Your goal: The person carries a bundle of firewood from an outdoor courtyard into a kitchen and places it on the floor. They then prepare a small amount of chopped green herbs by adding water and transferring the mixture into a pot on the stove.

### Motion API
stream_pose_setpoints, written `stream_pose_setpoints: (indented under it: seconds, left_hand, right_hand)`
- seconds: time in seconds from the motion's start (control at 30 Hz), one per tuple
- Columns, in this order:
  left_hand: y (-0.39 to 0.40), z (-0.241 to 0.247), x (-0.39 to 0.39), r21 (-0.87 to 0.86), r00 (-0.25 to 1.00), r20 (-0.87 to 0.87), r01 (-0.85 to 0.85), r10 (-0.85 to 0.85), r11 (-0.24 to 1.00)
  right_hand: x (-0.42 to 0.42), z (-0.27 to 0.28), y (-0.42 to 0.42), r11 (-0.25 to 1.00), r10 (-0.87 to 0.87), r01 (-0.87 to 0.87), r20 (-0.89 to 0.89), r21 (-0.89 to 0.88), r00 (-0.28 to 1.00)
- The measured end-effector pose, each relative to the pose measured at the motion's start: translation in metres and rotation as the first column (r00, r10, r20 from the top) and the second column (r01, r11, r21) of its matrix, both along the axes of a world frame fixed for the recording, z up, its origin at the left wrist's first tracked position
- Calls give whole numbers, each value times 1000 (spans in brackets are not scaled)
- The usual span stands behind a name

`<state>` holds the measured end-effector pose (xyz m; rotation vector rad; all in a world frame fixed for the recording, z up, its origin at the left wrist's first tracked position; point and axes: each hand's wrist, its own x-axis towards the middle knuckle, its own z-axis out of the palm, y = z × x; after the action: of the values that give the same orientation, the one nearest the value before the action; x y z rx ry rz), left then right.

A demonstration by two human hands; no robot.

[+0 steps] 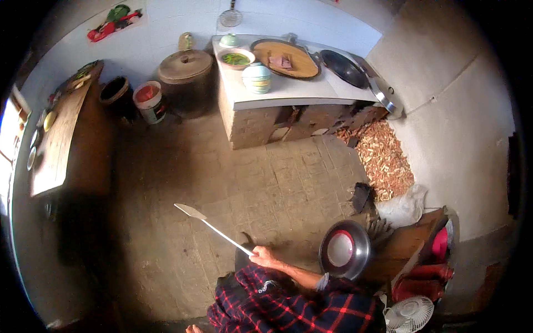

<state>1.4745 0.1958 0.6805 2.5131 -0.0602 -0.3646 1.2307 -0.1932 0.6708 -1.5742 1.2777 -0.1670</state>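
My right hand (263, 257) grips the white handle of what looks like a fly swatter (227, 237). Its flat pale head points up and to the left, above the brick floor (266, 195). Only a few fingertips of my left hand (194, 329) show at the bottom edge; the rest is out of the picture. A dark plaid garment with red lines (291, 299) covers my lap and reaches my right forearm. To the right of that forearm stands a metal basin (359, 249) with a red-rimmed pale dish (340, 248) inside.
Ahead, a tiled brick stove (291, 95) carries a wok (344, 68), stacked bowls (256, 78), a bowl of greens (235, 59) and meat on a round board (300, 68). Corncobs (385, 162) lie right; a fan (410, 314) stands nearby. Left are a wooden table (62, 141), bucket (154, 113) and lidded vat (185, 66).
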Motion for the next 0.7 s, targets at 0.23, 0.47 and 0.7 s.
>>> stream_pose_setpoints:
  seconds: [0.23,0.47,0.7]
  left_hand:
    - [-33,-21,6,7,992,-120,32,-31,999]
    - [-118,-18,-4,1,972,-183,153,-150,988]
    - [-179,-2,1,70,948,-190,272,-255,960]
  right_hand:
    - [-11,18,-43,998,-56,55,-23,-26,998]
    - [-64,32,-81,970,-242,243,-34,18,970]
    - [-86,25,-100,919,-393,392,12,47,919]
